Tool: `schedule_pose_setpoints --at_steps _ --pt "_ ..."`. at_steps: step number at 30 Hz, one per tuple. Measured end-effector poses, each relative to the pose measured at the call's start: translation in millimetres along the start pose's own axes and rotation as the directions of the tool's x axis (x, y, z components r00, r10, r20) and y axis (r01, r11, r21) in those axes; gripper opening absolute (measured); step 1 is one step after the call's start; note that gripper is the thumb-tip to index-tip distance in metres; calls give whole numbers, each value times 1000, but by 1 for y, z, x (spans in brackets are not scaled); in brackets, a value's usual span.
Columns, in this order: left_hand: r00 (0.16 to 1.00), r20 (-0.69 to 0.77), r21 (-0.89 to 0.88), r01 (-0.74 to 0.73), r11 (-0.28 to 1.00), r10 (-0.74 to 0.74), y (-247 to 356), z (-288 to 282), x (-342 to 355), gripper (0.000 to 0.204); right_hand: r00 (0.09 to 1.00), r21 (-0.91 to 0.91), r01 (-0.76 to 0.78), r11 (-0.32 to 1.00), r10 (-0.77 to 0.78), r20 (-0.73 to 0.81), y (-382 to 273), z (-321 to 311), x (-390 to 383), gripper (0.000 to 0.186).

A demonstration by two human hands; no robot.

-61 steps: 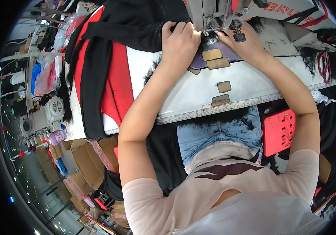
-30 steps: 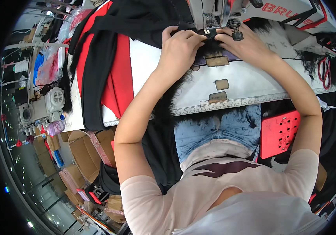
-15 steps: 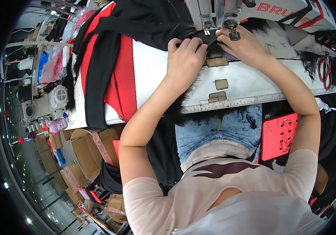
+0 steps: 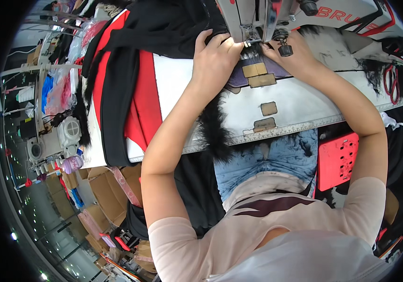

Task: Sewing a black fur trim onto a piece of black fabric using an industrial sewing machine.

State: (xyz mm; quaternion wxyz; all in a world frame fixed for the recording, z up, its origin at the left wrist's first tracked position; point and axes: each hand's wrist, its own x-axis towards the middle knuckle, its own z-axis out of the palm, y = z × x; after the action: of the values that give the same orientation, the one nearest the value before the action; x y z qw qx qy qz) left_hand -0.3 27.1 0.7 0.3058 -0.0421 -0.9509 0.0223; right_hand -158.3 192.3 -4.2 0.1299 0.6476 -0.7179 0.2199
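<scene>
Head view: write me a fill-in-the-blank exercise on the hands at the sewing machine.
1. Both hands press dark fabric under the head of a ____ machine.
2. The left hand lies on the black and ____ garment.
3. Red-handled ____ lie on the table beyond the right hand.
4. Under the table's right side stands a red plastic ____.

Missing words: sewing; red; scissors; stool

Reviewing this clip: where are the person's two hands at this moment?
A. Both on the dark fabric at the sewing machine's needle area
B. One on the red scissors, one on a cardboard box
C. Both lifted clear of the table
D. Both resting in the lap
A: the left hand and right hand press on the dark fabric on either side of the sewing machine head.
</scene>
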Motion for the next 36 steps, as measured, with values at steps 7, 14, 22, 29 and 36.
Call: schedule_pose_setpoints --at_steps 7,14,22,29,36 --pt "998 -23 43 65 997 -64 5 1 -2 16 1000 8 -17 1000 17 -26 3 7 -2 19" --pt "996 -63 57 65 996 -61 9 0 0 6 996 116 -12 993 23 -89 5 5 -3 21" --pt "995 -92 51 41 998 -36 5 4 1 7 999 75 24 997 -20 -43 5 4 2 22" --pt "996 -60 123 75 990 -68 -9 -15 1 24 998 145 -56 988 60 -21 3 0 1 20" --pt "786 314 474 357 805 -533 -5 -41 1 46 998 179 -51 982 46 35 10 -5 1 26"
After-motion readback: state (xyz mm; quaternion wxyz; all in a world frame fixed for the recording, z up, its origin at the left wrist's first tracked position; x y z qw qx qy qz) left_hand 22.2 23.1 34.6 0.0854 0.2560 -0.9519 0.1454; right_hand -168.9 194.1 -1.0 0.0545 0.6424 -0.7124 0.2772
